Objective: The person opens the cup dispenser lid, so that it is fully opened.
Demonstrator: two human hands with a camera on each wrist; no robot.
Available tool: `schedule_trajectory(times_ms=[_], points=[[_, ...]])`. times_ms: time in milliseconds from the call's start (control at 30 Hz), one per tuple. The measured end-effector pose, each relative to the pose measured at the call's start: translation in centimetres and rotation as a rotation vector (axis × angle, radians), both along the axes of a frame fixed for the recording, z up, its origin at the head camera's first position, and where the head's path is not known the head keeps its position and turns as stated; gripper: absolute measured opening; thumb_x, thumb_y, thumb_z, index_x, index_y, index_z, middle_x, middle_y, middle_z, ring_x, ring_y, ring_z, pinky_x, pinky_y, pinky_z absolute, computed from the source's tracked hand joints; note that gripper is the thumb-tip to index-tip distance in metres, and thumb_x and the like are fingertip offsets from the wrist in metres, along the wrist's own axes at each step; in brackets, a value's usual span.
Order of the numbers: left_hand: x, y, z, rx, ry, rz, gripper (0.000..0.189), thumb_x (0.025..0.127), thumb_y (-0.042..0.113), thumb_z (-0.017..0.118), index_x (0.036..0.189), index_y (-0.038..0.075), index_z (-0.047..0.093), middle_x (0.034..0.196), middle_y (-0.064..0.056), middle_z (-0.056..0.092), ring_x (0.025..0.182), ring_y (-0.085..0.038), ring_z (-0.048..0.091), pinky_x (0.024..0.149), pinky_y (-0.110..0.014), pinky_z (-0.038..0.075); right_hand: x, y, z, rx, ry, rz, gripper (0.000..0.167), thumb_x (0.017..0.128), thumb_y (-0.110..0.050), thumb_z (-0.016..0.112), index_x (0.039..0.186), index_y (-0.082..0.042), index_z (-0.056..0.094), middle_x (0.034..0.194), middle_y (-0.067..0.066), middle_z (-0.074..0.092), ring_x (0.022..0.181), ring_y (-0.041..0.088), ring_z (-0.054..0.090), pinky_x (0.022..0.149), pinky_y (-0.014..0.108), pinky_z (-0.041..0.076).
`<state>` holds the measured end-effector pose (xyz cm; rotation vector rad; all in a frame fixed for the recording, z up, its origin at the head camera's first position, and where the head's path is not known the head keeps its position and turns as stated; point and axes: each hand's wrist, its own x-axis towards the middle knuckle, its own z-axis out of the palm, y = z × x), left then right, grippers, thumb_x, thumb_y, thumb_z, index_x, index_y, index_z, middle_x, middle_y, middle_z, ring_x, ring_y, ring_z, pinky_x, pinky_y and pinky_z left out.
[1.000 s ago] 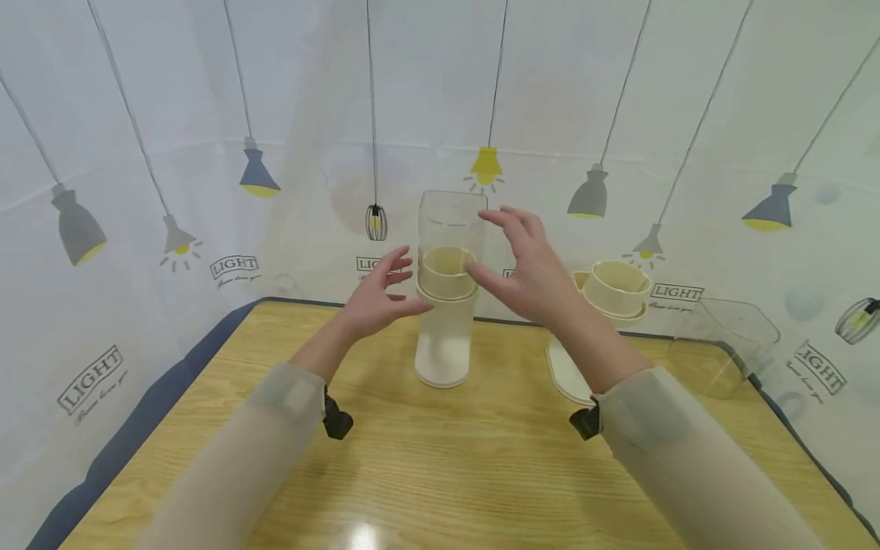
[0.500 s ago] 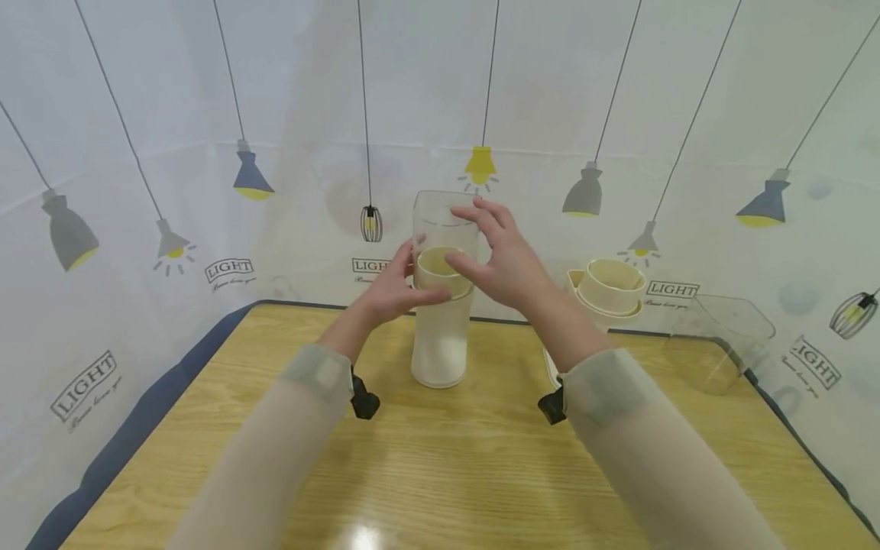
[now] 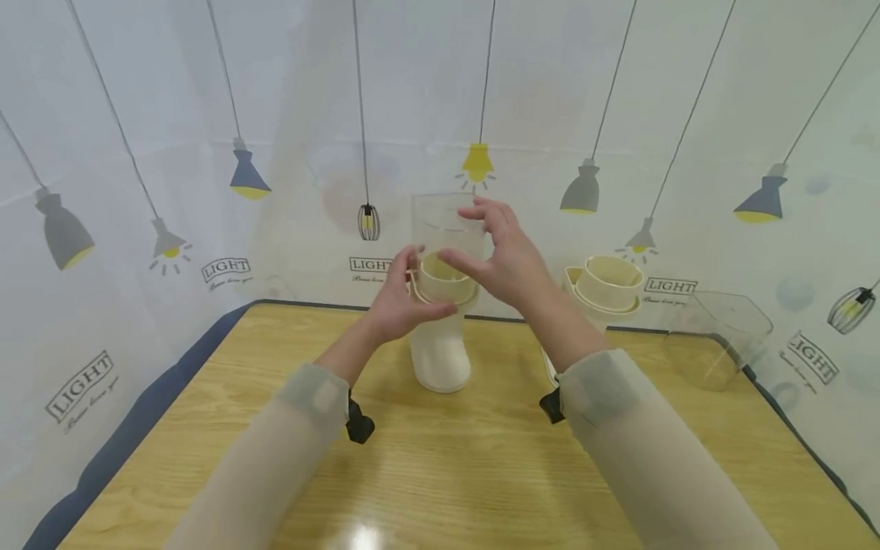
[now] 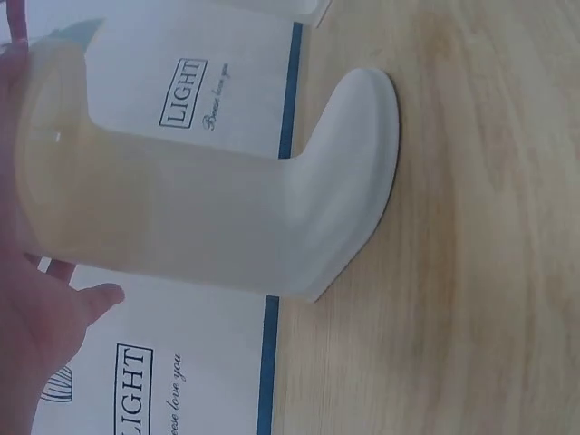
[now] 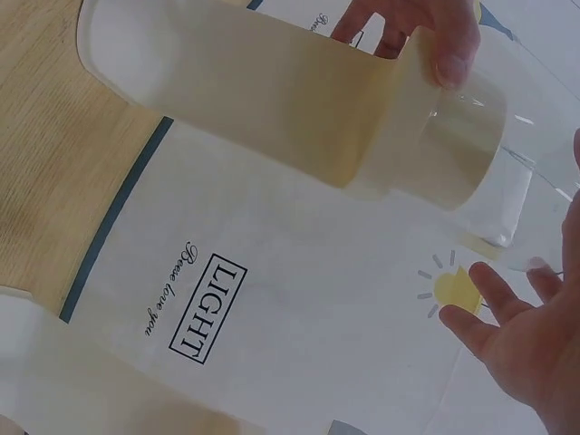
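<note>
A cream stand (image 3: 440, 359) with a foot-like base leans slightly on the table, a round cup (image 3: 445, 281) set in the collar at its top. Behind the cup rises a clear plastic container (image 3: 447, 221). My left hand (image 3: 399, 305) grips the collar from the left, its thumb across the front; the right wrist view shows its fingertips pressing there too. My right hand (image 3: 509, 256) is at the container's right side, fingers spread and loosely bent, fingertips right at the clear wall (image 5: 517, 195). Its thumb overlaps the cup's rim in the head view.
A second cream stand with a round cup (image 3: 610, 281) is behind my right forearm. Farther right lies a clear container (image 3: 718, 340) at the table's back edge. A printed lamp curtain (image 3: 296, 176) hangs behind the wooden table (image 3: 440, 466).
My left hand has moved right onto the collar and now grips it. The right hand has come left to the clear container. The stand has tilted a little.
</note>
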<state>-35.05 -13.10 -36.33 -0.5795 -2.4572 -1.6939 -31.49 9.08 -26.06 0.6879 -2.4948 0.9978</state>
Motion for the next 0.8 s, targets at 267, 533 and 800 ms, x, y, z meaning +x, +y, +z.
schedule_trajectory(times_ms=[267, 533, 800], points=[[1.0, 0.9, -0.4, 0.000, 0.020, 0.081, 0.120, 0.078, 0.043, 0.100, 0.169, 0.025, 0.024, 0.165, -0.012, 0.036, 0.142, -0.032, 0.048, 0.117, -0.055, 0.050, -0.2, 0.3, -0.3, -0.067, -0.027, 0.022, 0.072, 0.094, -0.042, 0.088, 0.153, -0.015, 0.056, 0.177, 0.000, 0.037, 0.146, 0.037, 0.055, 0.120, 0.059, 0.049], [2.5, 2.3, -0.9, -0.032, 0.094, 0.234, 0.122, 0.073, 0.047, 0.102, 0.166, 0.019, 0.028, 0.161, -0.013, 0.040, 0.146, -0.031, 0.044, 0.124, -0.055, 0.043, -0.2, 0.5, -0.4, -0.114, -0.065, 0.061, 0.075, 0.090, -0.037, 0.091, 0.152, -0.017, 0.054, 0.178, -0.004, 0.036, 0.147, 0.038, 0.054, 0.119, 0.063, 0.049], [3.5, 3.9, -1.0, -0.030, 0.136, 0.349, 0.125, 0.069, 0.048, 0.104, 0.165, 0.016, 0.030, 0.153, -0.013, 0.045, 0.139, -0.032, 0.044, 0.116, -0.055, 0.048, 0.1, 0.9, -0.6, -0.185, -0.116, 0.099, 0.073, 0.092, -0.029, 0.089, 0.154, -0.020, 0.052, 0.184, -0.001, 0.025, 0.148, 0.042, 0.055, 0.122, 0.069, 0.043]])
